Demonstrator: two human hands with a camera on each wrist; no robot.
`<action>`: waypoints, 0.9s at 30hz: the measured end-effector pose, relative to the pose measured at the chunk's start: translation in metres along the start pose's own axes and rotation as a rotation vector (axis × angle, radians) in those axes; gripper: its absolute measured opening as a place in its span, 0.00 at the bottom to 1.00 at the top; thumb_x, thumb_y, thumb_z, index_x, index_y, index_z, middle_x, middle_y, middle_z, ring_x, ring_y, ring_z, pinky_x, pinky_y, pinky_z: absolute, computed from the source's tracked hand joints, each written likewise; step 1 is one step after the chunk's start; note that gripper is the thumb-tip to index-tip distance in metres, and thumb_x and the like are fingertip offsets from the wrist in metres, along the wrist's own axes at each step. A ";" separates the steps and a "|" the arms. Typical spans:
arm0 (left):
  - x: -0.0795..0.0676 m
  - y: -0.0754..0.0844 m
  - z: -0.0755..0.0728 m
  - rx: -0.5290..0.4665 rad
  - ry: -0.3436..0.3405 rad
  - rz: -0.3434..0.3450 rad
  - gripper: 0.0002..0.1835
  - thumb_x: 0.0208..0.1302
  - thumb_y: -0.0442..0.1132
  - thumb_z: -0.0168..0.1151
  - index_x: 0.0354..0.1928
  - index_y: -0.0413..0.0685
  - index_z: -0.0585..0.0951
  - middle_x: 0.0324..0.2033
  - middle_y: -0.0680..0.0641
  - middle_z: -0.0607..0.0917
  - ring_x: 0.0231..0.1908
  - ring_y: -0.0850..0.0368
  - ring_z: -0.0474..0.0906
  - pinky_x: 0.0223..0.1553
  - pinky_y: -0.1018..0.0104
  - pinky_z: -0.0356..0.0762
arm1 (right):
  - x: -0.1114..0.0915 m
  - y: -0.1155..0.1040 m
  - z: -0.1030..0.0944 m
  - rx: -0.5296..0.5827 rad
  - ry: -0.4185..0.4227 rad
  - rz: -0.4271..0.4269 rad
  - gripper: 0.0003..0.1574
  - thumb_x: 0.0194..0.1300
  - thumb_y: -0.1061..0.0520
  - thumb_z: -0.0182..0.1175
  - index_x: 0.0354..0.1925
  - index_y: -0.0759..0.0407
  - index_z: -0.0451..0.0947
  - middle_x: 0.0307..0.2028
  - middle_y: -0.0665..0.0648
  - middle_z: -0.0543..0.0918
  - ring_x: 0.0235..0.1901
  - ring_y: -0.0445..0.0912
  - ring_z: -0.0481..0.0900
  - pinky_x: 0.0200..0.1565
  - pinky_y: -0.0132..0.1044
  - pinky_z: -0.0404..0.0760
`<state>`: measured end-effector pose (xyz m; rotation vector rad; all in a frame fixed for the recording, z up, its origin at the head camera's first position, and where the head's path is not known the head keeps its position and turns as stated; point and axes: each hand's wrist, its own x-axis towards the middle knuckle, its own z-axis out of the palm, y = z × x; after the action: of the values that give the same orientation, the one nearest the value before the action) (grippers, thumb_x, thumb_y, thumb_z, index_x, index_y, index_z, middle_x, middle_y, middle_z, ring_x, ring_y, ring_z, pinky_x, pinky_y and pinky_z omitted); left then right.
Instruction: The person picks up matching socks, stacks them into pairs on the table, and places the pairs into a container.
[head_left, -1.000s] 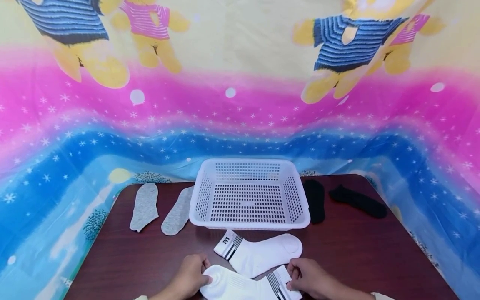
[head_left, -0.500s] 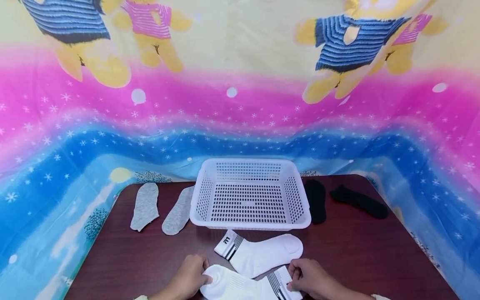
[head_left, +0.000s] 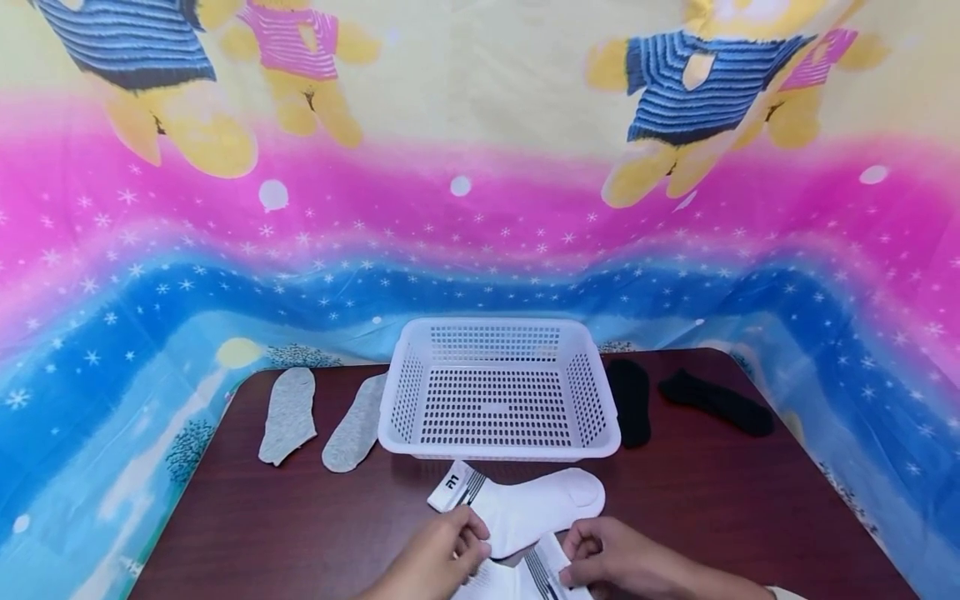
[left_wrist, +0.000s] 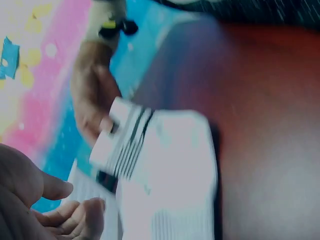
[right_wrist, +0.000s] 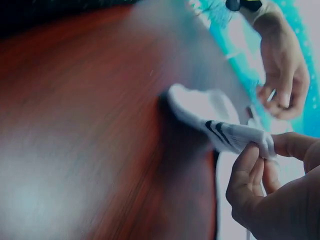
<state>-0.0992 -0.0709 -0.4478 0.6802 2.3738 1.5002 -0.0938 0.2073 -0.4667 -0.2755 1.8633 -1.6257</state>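
A white ankle sock with dark stripes at its cuff (head_left: 537, 573) lies at the bottom of the head view. My right hand (head_left: 618, 557) pinches its cuff between thumb and fingers, as the right wrist view also shows of the same sock (right_wrist: 197, 107). My left hand (head_left: 442, 552) hovers over the sock's middle, fingers loosely bent. In the left wrist view, thumb and fingers of that left hand (left_wrist: 50, 207) are apart with nothing between them. Just beyond lies a matching white sock (head_left: 528, 508), flat, its lettered cuff toward the left.
Behind the socks stands a white perforated plastic basket (head_left: 498, 452) with nothing in it. Left of it lie two grey socks, one near the edge (head_left: 291, 417) and one against the basket (head_left: 354, 425). Two black socks (head_left: 630, 404) lie on the right. A patterned cloth (head_left: 465, 287) surrounds the brown table (head_left: 247, 517).
My left hand has let go of the near sock's toe end and moved right and slightly up, over the sock. The right hand keeps its pinch on the cuff, shifted slightly left.
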 end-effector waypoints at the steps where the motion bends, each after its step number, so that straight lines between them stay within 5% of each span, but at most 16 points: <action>1: 0.000 0.003 0.004 -0.092 -0.035 -0.054 0.05 0.62 0.34 0.61 0.36 0.41 0.76 0.24 0.52 0.79 0.22 0.69 0.74 0.25 0.73 0.75 | 0.000 -0.003 0.003 0.026 0.000 0.010 0.18 0.56 0.62 0.63 0.35 0.77 0.69 0.24 0.49 0.77 0.23 0.36 0.72 0.24 0.28 0.73; 4: 0.001 0.009 0.015 -0.301 -0.086 -0.193 0.06 0.64 0.34 0.60 0.38 0.38 0.76 0.24 0.48 0.80 0.22 0.62 0.78 0.26 0.71 0.79 | 0.001 -0.011 0.012 0.091 0.002 0.032 0.11 0.57 0.62 0.61 0.35 0.69 0.72 0.26 0.50 0.79 0.26 0.37 0.75 0.27 0.29 0.76; 11: 0.003 0.015 0.027 -0.556 -0.116 -0.335 0.11 0.66 0.33 0.54 0.40 0.29 0.78 0.30 0.39 0.85 0.30 0.53 0.83 0.35 0.62 0.84 | 0.011 -0.017 0.029 0.164 0.062 0.071 0.08 0.62 0.61 0.59 0.38 0.65 0.73 0.27 0.49 0.78 0.26 0.38 0.75 0.27 0.29 0.76; 22: 0.002 0.009 0.024 -0.508 -0.063 -0.340 0.10 0.63 0.33 0.59 0.36 0.28 0.79 0.27 0.44 0.84 0.29 0.54 0.83 0.33 0.63 0.83 | 0.023 -0.019 0.047 0.273 -0.020 0.010 0.13 0.67 0.64 0.51 0.44 0.75 0.73 0.32 0.53 0.81 0.32 0.39 0.81 0.37 0.29 0.82; 27: 0.000 0.006 0.019 -0.489 -0.020 -0.365 0.09 0.53 0.28 0.59 0.36 0.28 0.79 0.28 0.40 0.86 0.26 0.58 0.82 0.31 0.65 0.83 | 0.029 -0.017 0.046 0.166 -0.014 -0.053 0.17 0.64 0.66 0.50 0.45 0.82 0.71 0.33 0.54 0.83 0.30 0.39 0.79 0.33 0.27 0.80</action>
<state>-0.0893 -0.0533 -0.4509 0.1368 1.8638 1.7792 -0.0935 0.1501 -0.4619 -0.2660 1.7115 -1.7978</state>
